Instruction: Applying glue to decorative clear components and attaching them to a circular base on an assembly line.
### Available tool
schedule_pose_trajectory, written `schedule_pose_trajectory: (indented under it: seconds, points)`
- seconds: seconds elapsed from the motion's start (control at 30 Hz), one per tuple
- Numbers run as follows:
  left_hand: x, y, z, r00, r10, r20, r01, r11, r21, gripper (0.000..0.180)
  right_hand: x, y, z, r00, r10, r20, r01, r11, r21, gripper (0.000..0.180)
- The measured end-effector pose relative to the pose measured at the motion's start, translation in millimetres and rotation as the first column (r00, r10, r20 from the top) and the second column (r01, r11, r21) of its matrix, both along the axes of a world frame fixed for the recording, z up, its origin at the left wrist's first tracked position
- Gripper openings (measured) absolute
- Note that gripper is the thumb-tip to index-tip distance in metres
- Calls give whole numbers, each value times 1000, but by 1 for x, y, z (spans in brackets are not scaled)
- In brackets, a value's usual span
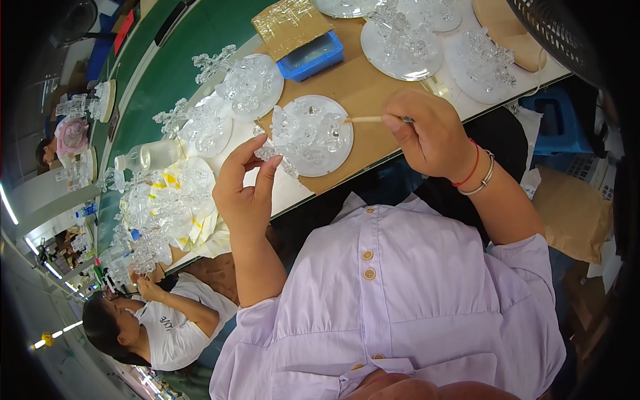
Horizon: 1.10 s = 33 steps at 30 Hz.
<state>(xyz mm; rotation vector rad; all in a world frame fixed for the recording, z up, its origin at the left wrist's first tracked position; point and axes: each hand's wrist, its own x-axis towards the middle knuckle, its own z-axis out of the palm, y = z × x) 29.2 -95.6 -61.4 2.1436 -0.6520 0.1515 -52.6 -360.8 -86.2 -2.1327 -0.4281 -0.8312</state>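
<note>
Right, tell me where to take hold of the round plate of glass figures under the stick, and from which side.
Grip the round plate by its bare lower rim, from the person's side. Glass figures crowd its middle, the left hand pinches a glass piece at its left, and the stick in the right hand crosses the right.

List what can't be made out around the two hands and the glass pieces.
- Head view: small clear piece in left hand; shape lost in glare and fingers.
- Stick: tip blurs into the glass ornament; rear hidden in right hand.
- Top plates: cut by edge.
</note>
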Motion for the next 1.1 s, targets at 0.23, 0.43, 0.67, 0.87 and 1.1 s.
schedule_pose_trajectory:
  seconds: [0.23, 0.43, 0.67, 0.87, 1.1]
  points:
    - [-8, -3, -2, 987, 102, 126, -105, 994, 17, 32, 6, -16, 42, 1000, 14, -2, -14, 998, 64, 7]
    - [-9, -4, -4, 963, 97, 252, -112, 993, 46, 32, 75, 0, 55, 980, -193, 40, 196, 979, -55, 9]
    - [-5, -4, -1, 981, 51, 188, -62, 997, 55, 36, 120, 16, 16, 984, -145, 103, 151, 987, -56, 11]
    - [1, -7, -5, 934, -7, 356, -16, 998, 62, 38, 108, 10, 30, 986, -154, 62, 160, 982, -100, 10]
    - [-1, -11, -11, 940, -14, 340, 2, 999, 36, 37, 57, -11, 42, 972, -212, 105, 205, 976, 79, 12]
